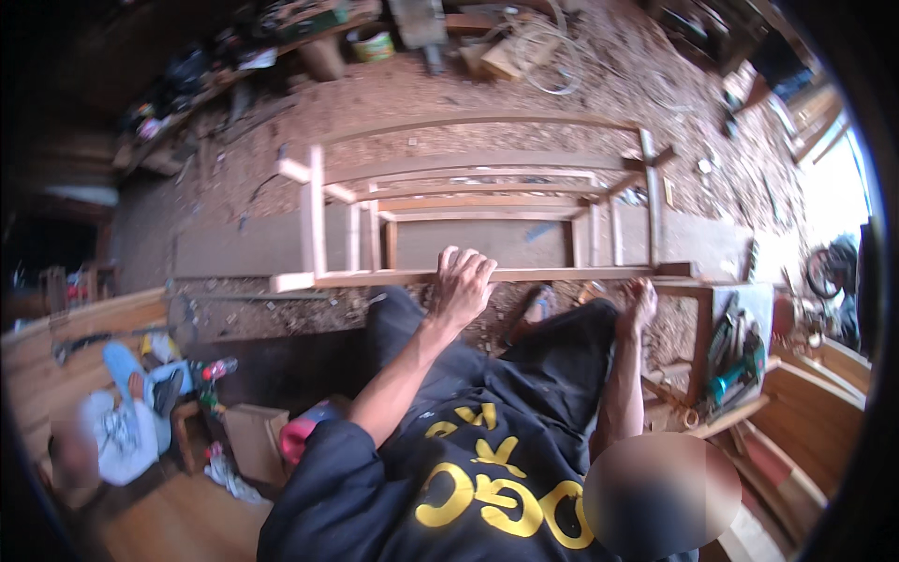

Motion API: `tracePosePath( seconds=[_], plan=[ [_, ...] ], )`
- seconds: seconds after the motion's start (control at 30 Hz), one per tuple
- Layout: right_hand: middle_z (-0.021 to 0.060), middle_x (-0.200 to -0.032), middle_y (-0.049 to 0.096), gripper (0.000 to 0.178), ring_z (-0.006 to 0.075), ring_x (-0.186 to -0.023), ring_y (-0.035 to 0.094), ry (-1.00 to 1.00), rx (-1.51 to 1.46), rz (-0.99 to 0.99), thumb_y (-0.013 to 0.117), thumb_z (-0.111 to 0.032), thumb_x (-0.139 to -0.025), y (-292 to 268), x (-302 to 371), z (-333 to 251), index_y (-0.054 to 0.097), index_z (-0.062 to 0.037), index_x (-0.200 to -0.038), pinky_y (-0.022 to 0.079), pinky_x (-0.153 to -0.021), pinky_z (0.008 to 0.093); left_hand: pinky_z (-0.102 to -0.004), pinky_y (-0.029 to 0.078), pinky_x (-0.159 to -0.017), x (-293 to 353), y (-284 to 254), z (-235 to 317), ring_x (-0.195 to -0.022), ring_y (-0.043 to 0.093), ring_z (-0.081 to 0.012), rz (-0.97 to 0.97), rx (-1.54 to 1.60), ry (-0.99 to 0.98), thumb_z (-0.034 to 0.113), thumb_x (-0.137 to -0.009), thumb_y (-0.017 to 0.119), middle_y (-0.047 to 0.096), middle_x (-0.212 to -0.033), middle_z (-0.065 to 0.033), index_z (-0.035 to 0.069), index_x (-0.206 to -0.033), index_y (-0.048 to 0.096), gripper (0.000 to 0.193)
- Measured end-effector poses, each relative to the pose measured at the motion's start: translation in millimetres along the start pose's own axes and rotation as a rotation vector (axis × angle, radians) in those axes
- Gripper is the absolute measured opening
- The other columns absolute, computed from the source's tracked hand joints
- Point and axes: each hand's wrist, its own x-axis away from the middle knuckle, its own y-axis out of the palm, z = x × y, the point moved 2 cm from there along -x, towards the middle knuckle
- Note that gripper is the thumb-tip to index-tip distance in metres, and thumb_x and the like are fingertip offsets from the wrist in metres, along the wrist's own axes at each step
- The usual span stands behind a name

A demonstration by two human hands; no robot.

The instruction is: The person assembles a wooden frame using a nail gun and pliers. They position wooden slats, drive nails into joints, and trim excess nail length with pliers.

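Note:
In front of me stands a slatted wooden frame (375, 278) of pale rails and uprights, resting on a long board (234, 244). My left hand (462, 283) is closed over its near rail, around the middle, fingers bent over the far side. Close to the right end of that same rail, my right hand (639, 304) is curled against it; its fingertips are partly hidden. The frame's short end pieces (295, 281) jut out at the left. My dark-clad knees are just below the rail.
A teal power tool (735, 377) and a saw (721, 337) lie on a bench at my right, beside planks (824, 370). Another person (122, 431) sits at the left, near a bottle (220, 368). At the back are a bucket (373, 43) and coiled wire (562, 70).

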Motion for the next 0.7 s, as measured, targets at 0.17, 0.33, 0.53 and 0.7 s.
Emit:
tracePosePath(
  seconds=[0.17, 0.33, 0.53, 0.7],
  plan=[
    [0.0106, -0.114, 0.066, 0.029, 0.0177, -0.104, 0.062, -0.348, 0.766, -0.337, 0.062, -0.015, -0.097, 18.7, 95.8, -20.0, 0.060, -0.0001, -0.122, 0.048, -0.095, 0.0312, -0.0534, 0.021, -0.114, 74.2, -23.7, -63.0, -0.133, 0.044, -0.0297, 0.340, -0.220, -0.308, 0.028, -0.072, 0.085, 0.054, -0.134, -0.0111, 0.010, -0.114, 0.064, 0.050],
    [0.0106, -0.112, 0.066, 0.028, 0.0183, -0.106, 0.063, -0.391, 0.834, -0.532, 0.062, -0.011, -0.096, 44.4, 160.4, -36.4, 0.059, 0.0018, -0.121, 0.048, -0.095, 0.0300, -0.0566, 0.027, -0.111, 135.6, -31.4, -73.8, -0.138, 0.036, -0.0428, 0.673, 0.018, -0.590, 0.027, -0.084, 0.076, 0.036, -0.149, -0.0278, 0.002, -0.134, 0.044, 0.064],
    [0.0170, -0.119, 0.058, 0.050, 0.0245, -0.111, 0.057, -0.399, 0.479, -0.265, 0.066, -0.024, -0.094, 37.9, 145.4, -73.7, 0.047, 0.0003, -0.134, 0.047, -0.095, 0.0367, -0.0478, 0.033, -0.112, 169.1, -18.1, -98.6, -0.137, 0.038, -0.0388, 1.182, 0.736, -0.797, 0.029, -0.089, 0.073, 0.033, -0.149, -0.0244, 0.000, -0.144, 0.029, 0.075],
    [0.0216, -0.136, 0.045, 0.060, 0.0235, -0.126, 0.046, -0.526, 0.417, 0.017, 0.064, -0.034, -0.095, 48.2, 88.5, -168.7, 0.042, -0.0007, -0.140, 0.040, -0.105, 0.0397, -0.0390, 0.043, -0.101, 129.0, -85.3, -163.6, -0.120, 0.052, -0.0236, 1.032, 0.783, -0.882, 0.036, -0.086, 0.076, 0.055, -0.129, -0.0166, -0.003, -0.137, 0.041, 0.073]
  ],
)
